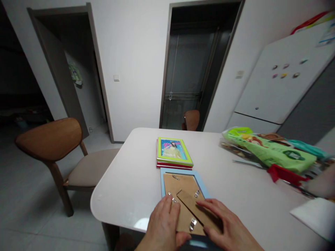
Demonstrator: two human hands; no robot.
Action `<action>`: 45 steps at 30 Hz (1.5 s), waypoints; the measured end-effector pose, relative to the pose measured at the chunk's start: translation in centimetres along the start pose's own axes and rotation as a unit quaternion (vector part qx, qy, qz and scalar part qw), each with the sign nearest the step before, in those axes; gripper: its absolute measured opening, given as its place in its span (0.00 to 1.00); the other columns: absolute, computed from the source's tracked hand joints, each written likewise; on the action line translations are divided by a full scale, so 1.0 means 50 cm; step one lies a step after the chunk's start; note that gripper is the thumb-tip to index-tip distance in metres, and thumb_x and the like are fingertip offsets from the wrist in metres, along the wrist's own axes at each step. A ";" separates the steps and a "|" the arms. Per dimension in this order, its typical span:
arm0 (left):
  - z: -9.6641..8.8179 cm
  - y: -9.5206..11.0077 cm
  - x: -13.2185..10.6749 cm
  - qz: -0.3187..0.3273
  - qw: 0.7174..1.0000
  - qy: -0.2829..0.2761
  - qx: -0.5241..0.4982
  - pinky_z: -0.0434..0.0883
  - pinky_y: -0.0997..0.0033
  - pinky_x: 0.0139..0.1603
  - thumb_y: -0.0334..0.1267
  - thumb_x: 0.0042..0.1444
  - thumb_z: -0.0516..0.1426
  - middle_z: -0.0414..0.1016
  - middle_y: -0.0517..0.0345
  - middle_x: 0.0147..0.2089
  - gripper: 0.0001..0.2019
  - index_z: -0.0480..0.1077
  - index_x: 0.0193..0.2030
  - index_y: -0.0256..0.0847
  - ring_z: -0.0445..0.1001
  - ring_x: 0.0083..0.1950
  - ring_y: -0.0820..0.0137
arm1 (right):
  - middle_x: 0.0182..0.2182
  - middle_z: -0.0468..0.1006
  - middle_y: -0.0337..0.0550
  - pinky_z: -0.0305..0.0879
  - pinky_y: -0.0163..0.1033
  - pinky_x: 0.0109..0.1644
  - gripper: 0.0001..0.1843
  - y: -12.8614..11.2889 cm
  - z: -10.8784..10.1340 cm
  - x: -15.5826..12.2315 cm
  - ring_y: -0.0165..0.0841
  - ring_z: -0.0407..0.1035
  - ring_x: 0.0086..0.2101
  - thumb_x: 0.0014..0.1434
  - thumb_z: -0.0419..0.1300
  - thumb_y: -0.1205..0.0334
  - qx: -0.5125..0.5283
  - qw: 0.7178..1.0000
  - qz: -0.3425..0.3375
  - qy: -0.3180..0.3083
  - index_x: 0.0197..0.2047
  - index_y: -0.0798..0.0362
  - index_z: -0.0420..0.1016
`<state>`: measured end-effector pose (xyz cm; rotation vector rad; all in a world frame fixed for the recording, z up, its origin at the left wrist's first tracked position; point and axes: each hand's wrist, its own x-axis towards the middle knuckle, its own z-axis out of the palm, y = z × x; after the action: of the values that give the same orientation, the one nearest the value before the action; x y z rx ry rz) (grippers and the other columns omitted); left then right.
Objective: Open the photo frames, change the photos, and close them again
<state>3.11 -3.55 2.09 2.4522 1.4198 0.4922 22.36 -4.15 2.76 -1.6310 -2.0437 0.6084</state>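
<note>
A light-blue picture frame [202,180] lies face down at the near edge of the table. Its brown backing board [170,182] faces up, with a slanting stand leg [192,205] and several small metal clips. My left hand [164,223] grips the frame's left near side, fingers on the backing and thumb at the near edge. My right hand [229,223] holds the right near side, its fingers over the stand leg. Just beyond is a small stack of frames, topped by a lime-green picture frame [174,151] showing a figure in a yellow dress; a red one is beneath.
On the table's right lie a green plastic package [277,150], a red object [286,175], a thin metallic tool [248,163] and white paper [315,214]. Part of another person's arm [324,183] shows at the right edge. A wooden chair [52,143] stands left of the table [125,188].
</note>
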 end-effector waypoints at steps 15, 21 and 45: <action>0.048 -0.022 0.027 0.038 0.999 0.017 -0.007 0.62 0.53 0.52 0.41 0.38 0.63 0.61 0.43 0.54 0.27 0.63 0.47 0.37 0.60 0.54 0.56 | 0.41 0.68 0.48 0.55 0.43 0.51 0.23 0.037 0.011 0.003 0.38 0.61 0.44 0.42 0.51 0.64 -0.050 0.998 0.005 0.029 0.43 0.55 0.70; 0.051 -0.028 0.025 0.049 0.998 0.017 -0.020 0.61 0.53 0.52 0.43 0.41 0.61 0.64 0.48 0.53 0.24 0.63 0.46 0.39 0.60 0.55 0.57 | 0.40 0.69 0.49 0.57 0.46 0.49 0.22 0.043 0.021 0.003 0.39 0.61 0.43 0.42 0.51 0.65 -0.075 0.996 0.006 0.048 0.43 0.55 0.70; 0.047 -0.042 -0.002 0.070 0.996 -0.042 -0.039 0.55 0.51 0.54 0.51 0.37 0.61 0.59 0.49 0.56 0.24 0.64 0.39 0.40 0.57 0.56 0.58 | 0.36 0.66 0.48 0.58 0.43 0.44 0.15 0.083 0.016 0.092 0.36 0.59 0.38 0.52 0.45 0.68 -0.172 0.979 -0.054 0.093 0.34 0.55 0.73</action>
<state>2.40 -2.78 -0.89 2.4884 1.1795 0.4585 24.18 1.11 -0.01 -1.6738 -2.1658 0.0590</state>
